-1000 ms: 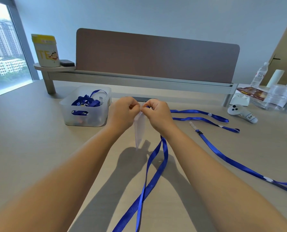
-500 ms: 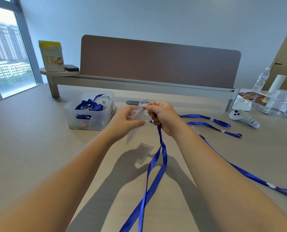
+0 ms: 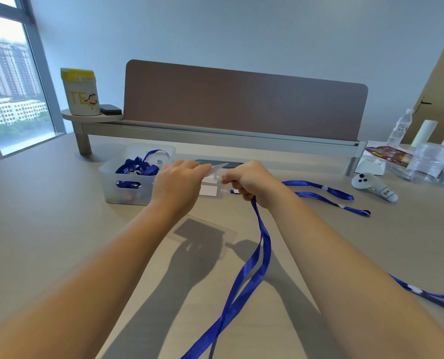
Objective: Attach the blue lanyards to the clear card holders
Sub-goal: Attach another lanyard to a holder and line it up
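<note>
My left hand (image 3: 178, 183) pinches a clear card holder (image 3: 217, 169), held nearly flat above the table. My right hand (image 3: 249, 181) grips the clip end of a blue lanyard (image 3: 261, 244) at the holder's right edge; the strap hangs down and trails toward me across the table. Whether the clip is through the holder's slot is hidden by my fingers. A second blue lanyard (image 3: 327, 194) lies on the table to the right. Another card holder (image 3: 208, 190) lies flat on the table below my hands.
A translucent bin (image 3: 127, 187) with more blue lanyards stands at the left. A white controller (image 3: 373, 187), a water bottle (image 3: 399, 129) and clear plastic packs (image 3: 433, 161) sit at the right. A brown divider panel (image 3: 241, 102) lines the back, with a yellow-lidded tub (image 3: 80, 93) beside it.
The card holder hung edge-down between my hands; now my left hand has swung it up nearly flat. Both hands have lifted and moved slightly apart, lanyard still in the right.
</note>
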Action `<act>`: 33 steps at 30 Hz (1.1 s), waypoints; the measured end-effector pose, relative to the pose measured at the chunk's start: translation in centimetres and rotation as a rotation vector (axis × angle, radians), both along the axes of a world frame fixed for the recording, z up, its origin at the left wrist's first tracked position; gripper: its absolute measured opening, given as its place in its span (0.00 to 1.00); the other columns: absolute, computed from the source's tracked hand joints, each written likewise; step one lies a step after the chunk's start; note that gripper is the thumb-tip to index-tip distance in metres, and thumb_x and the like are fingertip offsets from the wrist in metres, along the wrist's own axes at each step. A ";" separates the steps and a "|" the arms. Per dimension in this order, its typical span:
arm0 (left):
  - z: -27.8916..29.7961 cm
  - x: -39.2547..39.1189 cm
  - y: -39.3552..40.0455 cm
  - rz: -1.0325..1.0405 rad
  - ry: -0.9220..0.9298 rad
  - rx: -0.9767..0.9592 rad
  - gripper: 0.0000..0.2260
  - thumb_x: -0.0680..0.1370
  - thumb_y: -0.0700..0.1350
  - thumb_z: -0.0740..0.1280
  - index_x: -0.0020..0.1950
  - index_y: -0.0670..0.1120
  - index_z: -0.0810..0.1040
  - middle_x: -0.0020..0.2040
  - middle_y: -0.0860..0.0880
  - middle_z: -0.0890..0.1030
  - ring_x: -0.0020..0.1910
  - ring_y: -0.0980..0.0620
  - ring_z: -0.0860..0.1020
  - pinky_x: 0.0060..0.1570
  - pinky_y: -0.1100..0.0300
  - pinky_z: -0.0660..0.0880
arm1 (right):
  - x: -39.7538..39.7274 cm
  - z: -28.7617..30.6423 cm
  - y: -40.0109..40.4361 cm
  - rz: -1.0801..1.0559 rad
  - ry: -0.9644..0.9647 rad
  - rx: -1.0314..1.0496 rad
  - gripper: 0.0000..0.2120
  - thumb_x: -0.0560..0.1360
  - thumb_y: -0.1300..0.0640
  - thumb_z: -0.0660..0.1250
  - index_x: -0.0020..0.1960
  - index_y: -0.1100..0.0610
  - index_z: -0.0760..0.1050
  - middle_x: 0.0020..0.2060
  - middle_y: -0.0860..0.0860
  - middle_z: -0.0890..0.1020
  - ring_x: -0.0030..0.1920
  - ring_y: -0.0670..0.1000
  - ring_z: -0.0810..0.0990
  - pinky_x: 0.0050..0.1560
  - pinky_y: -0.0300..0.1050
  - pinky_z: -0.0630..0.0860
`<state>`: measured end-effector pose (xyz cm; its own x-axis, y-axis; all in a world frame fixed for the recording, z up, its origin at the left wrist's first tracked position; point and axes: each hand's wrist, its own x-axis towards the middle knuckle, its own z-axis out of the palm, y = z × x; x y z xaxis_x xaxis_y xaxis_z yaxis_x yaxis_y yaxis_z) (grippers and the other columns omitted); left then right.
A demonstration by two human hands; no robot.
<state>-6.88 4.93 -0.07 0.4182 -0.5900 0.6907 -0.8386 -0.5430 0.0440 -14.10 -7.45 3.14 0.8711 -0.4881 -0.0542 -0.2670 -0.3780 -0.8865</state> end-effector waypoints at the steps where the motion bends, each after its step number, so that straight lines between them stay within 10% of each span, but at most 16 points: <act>1: 0.0 0.1 0.1 0.031 -0.034 0.055 0.13 0.66 0.31 0.73 0.49 0.41 0.82 0.39 0.40 0.86 0.35 0.39 0.83 0.33 0.49 0.79 | 0.1 -0.1 0.1 -0.006 0.027 -0.055 0.06 0.74 0.62 0.63 0.43 0.65 0.74 0.28 0.53 0.66 0.27 0.48 0.60 0.28 0.40 0.59; 7: -0.2 0.3 0.4 0.129 0.073 0.036 0.12 0.77 0.38 0.61 0.60 0.44 0.77 0.55 0.41 0.82 0.52 0.39 0.79 0.49 0.48 0.77 | 1.1 -1.2 -0.3 -0.172 -0.142 -0.412 0.07 0.77 0.59 0.58 0.43 0.61 0.72 0.31 0.51 0.69 0.37 0.52 0.68 0.34 0.42 0.65; 16: -2.2 1.8 0.6 0.232 0.247 0.073 0.14 0.80 0.43 0.55 0.64 0.47 0.72 0.59 0.44 0.80 0.55 0.43 0.78 0.50 0.52 0.76 | 2.2 -0.3 -1.9 -0.306 -0.676 -0.293 0.05 0.80 0.58 0.53 0.46 0.59 0.61 0.32 0.44 0.66 0.31 0.43 0.65 0.29 0.23 0.67; 22: -4.1 1.7 0.4 0.180 0.330 0.089 0.13 0.80 0.43 0.56 0.61 0.45 0.75 0.55 0.42 0.81 0.52 0.42 0.79 0.50 0.51 0.75 | 1.5 -7.2 -3.3 -0.174 -0.184 -0.138 0.13 0.78 0.53 0.60 0.35 0.54 0.65 0.31 0.48 0.69 0.32 0.46 0.67 0.37 0.40 0.68; 26: -5.1 1.3 0.4 0.149 0.387 0.114 0.13 0.80 0.42 0.55 0.61 0.43 0.75 0.55 0.41 0.81 0.52 0.40 0.78 0.52 0.49 0.75 | 0.3 -10.7 -4.2 -0.162 0.299 -0.374 0.09 0.74 0.49 0.64 0.37 0.51 0.73 0.50 0.51 0.78 0.57 0.54 0.72 0.61 0.54 0.71; 33: -5.4 1.1 0.2 0.141 0.389 0.111 0.15 0.80 0.43 0.54 0.64 0.46 0.73 0.56 0.42 0.80 0.52 0.42 0.78 0.51 0.49 0.77 | -0.3 -11.2 -3.2 -0.160 0.533 -0.602 0.19 0.69 0.46 0.68 0.55 0.57 0.74 0.52 0.54 0.72 0.55 0.54 0.70 0.52 0.48 0.73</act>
<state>-5.77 5.13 -5.47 0.7172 -0.5703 0.4004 -0.6880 -0.6707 0.2772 -14.44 -10.64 -8.09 0.7201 -0.6816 -0.1300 -0.6858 -0.6707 -0.2825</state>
